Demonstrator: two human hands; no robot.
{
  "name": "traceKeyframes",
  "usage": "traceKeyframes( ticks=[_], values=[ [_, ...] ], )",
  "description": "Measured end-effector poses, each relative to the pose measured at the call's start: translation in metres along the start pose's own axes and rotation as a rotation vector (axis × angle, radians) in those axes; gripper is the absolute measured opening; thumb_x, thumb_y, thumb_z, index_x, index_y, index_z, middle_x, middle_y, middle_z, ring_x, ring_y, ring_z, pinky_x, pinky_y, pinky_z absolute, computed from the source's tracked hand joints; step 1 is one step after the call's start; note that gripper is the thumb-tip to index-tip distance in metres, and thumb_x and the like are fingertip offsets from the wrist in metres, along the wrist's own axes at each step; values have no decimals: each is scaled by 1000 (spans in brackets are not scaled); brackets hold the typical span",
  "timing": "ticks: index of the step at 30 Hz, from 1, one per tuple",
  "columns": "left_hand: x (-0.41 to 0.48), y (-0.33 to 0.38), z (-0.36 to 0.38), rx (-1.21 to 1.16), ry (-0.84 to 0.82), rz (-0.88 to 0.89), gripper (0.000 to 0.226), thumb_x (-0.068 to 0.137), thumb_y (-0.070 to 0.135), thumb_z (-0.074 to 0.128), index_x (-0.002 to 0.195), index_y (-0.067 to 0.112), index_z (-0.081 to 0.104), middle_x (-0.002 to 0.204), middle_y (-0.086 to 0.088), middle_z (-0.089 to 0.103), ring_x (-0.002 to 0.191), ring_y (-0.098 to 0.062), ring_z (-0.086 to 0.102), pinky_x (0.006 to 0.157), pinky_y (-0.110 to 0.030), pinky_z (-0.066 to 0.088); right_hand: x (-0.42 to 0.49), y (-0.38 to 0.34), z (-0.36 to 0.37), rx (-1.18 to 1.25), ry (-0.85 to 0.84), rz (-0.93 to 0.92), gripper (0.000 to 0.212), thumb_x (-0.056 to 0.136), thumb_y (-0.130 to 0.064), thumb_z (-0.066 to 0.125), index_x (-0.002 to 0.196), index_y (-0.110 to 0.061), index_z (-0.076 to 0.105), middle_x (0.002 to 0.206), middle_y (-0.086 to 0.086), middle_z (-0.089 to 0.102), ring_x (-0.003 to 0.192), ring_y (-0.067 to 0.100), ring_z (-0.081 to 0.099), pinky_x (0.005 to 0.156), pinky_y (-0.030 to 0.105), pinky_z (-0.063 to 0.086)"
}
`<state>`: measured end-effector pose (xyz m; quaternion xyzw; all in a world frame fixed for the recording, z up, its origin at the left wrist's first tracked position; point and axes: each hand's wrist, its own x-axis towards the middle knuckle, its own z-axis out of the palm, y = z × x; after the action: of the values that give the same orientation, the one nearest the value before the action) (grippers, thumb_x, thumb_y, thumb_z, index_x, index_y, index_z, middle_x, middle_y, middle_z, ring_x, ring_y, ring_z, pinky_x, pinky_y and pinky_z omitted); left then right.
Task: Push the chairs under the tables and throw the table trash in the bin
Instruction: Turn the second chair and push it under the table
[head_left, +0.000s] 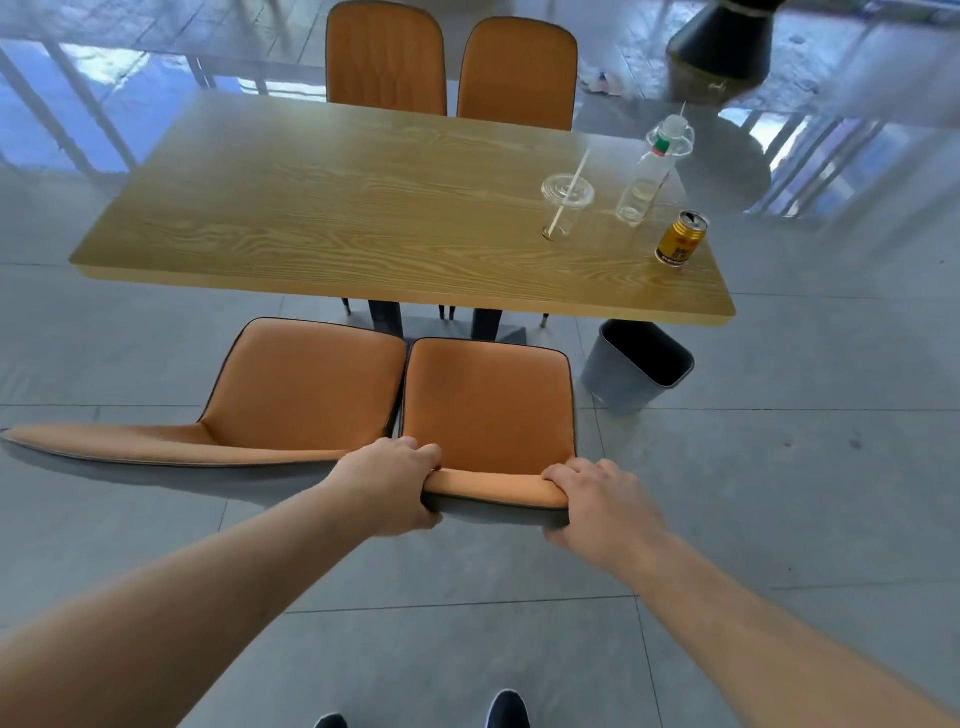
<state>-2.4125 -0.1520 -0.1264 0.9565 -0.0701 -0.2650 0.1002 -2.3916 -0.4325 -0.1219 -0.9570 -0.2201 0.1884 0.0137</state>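
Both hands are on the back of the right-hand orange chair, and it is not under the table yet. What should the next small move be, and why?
Probably push the right-hand chair straight forward. The left hand and right hand grip the top of its backrest, its seat lies wholly outside the table edge, and the grey bin stands off to the right, apparently clear of its path.

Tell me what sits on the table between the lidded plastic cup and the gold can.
In the head view, a clear plastic bottle stands between the cup and the can, set slightly farther back on the table.
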Motion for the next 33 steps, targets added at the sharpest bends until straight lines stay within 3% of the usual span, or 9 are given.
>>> traceKeyframes(
  ticks=[4,6,9,13,20,27,33],
  values=[
    [-26,-78,-8,130,73,-78,61,80,68,69,128,37,49,109,9,56,95,-14,53,75,-33,50,6,-62,2,31,25,-45,57,81,-66,57,132,-41,51,112,-13,61,100,15,55,88,37,50],
    [-41,-122,-13,163,131,-148,54,81,67,65,122,35,49,101,10,54,90,-13,53,70,-32,46,20,-99,3,28,53,-89,50,86,-59,61,129,-36,53,108,-11,62,94,16,56,83,36,51],
    [-67,-180,-16,152,113,-216,45,77,67,61,107,37,48,92,13,52,85,-12,54,73,-34,52,45,-145,6,-22,64,-107,31,91,-44,63,117,-29,56,101,-5,63,87,20,59,78,39,55],
    [-91,-219,-5,214,208,-109,29,84,58,62,94,35,48,87,13,57,81,-14,60,75,-36,55,56,-168,15,-78,71,-59,12,91,-35,63,97,-29,54,88,-5,62,76,19,58,65,37,55],
    [-90,-219,-3,231,301,135,17,86,38,74,83,30,59,73,13,61,59,-14,60,52,-27,42,62,-149,12,-112,94,-217,6,91,-27,62,96,-27,65,85,-8,67,73,17,64,57,30,49],
    [-81,-175,8,224,280,171,12,97,43,54,92,32,54,82,14,59,65,-11,57,58,-22,38,55,-115,4,-168,91,-274,10,90,-27,68,100,-29,68,83,-11,69,67,11,63,54,20,35],
    [-79,-171,9,220,286,146,14,96,45,57,94,31,60,81,15,61,63,-10,57,56,-20,40,51,-109,10,-178,49,-297,15,93,-32,65,107,-28,67,89,-10,70,73,13,66,57,23,49]
  ],
)
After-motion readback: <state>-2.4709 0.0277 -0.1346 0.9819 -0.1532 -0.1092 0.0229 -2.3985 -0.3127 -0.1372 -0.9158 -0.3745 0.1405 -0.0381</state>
